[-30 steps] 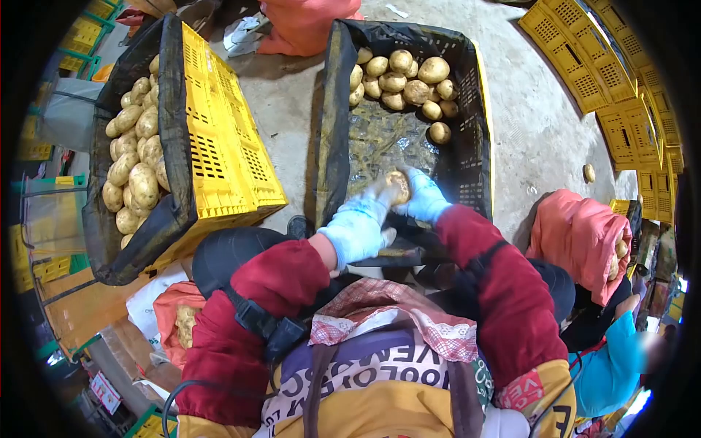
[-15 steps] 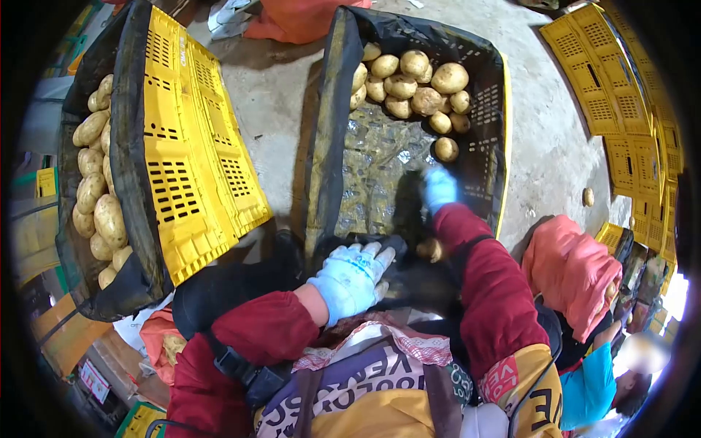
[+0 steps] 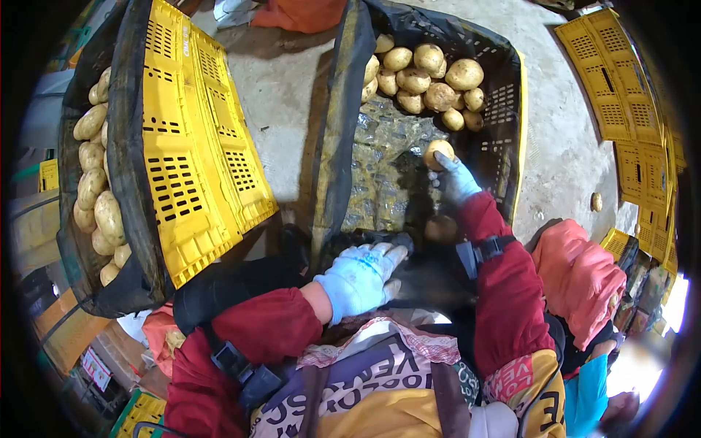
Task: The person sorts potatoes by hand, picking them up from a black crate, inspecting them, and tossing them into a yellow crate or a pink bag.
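Observation:
My right hand [image 3: 458, 179], in a pale blue glove, grips a round potato [image 3: 437, 152] inside the black-lined crate [image 3: 328, 139]. Another potato [image 3: 441, 229], blurred and in shadow, lies nearer to me. At the crate's far end a pile of potatoes [image 3: 413, 81] sits against the dark liner. My left hand [image 3: 360, 281], gloved alike, rests with fingers stretched over dark material at the near rim. Whether that palm presses on anything else is hidden.
To the left stands a tilted yellow crate [image 3: 191, 109] beside a black-lined container of potatoes [image 3: 91, 153]. Yellow crates [image 3: 606, 73] line the right side. One loose potato [image 3: 596, 201] lies on the concrete floor. A person in a turquoise sleeve [image 3: 586, 398] is at lower right.
My right hand has gone from a blurred reach to gripping a potato, which has shifted toward me from the pile's edge. My left hand stays at the near rim. The view has shifted slightly.

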